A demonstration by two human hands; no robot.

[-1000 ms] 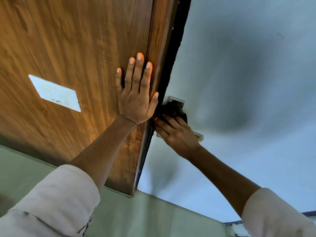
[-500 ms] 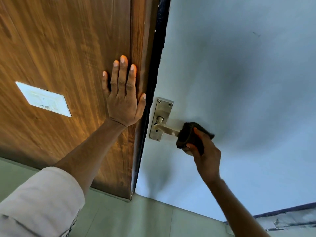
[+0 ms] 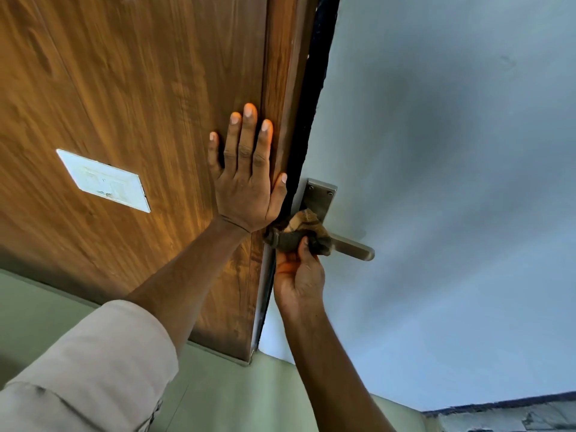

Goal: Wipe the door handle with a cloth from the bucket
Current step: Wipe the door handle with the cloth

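A steel lever door handle [image 3: 352,247] with its backplate [image 3: 318,196] sits on the pale grey door, close to the door's edge. My right hand [image 3: 297,277] grips a brown, damp-looking cloth [image 3: 300,233] and presses it around the inner end of the lever, near the backplate; the lever's outer end sticks out bare to the right. My left hand [image 3: 247,179] lies flat with fingers spread on the brown wooden panel [image 3: 140,88], its thumb at the panel's edge. The bucket is out of sight.
A white switch plate [image 3: 104,180] is set in the wooden panel at the left. A black strip [image 3: 314,98] runs between panel and door. Green floor [image 3: 237,397] lies below, and a dark-edged mat or ledge [image 3: 511,411] shows at the bottom right.
My right hand slid the cloth out toward the lever's tip, then back inward to the backplate end. My left hand stayed flat on the wooden panel.
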